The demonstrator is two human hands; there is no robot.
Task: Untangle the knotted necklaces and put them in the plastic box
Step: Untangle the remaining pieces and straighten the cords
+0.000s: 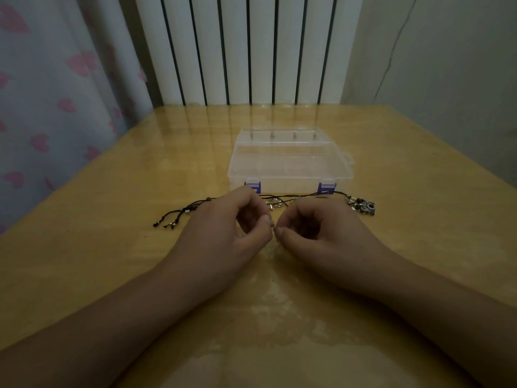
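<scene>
both hands sit at frame centre on the wooden table [84,261], forearms coming in from the lower left and lower right corners. left hand [223,228] and right hand [316,231] are nearly touching at the fingertips, each with thumb and forefinger curled into a pinch on something tiny and pale between them, too small to tell what it is, possibly a fine chain.

edges and room: the table's left edge runs diagonally from upper centre down to mid left, right edge mirrors it on the right, far edge lies just below the radiator [251,51]. bare tabletop on both sides of the hands and in the whole lower centre between the forearms. the glossy surface shows pale reflections there.

black cord necklaces [293,196] lie in a line across the middle of the frame, just behind the hands and just in front of the plastic box [288,163]. tasselled cord ends with small beads [179,215] fan out left of the left hand. metal charms [362,207] bunch at the right end. small metal rings [272,204] show in the gap above the fingertips.

the box is clear, lid down, two purple latches [326,187] on its near side, near centre frame. nothing visible inside it.

heart-print curtain [56,93] fills the upper left.
</scene>
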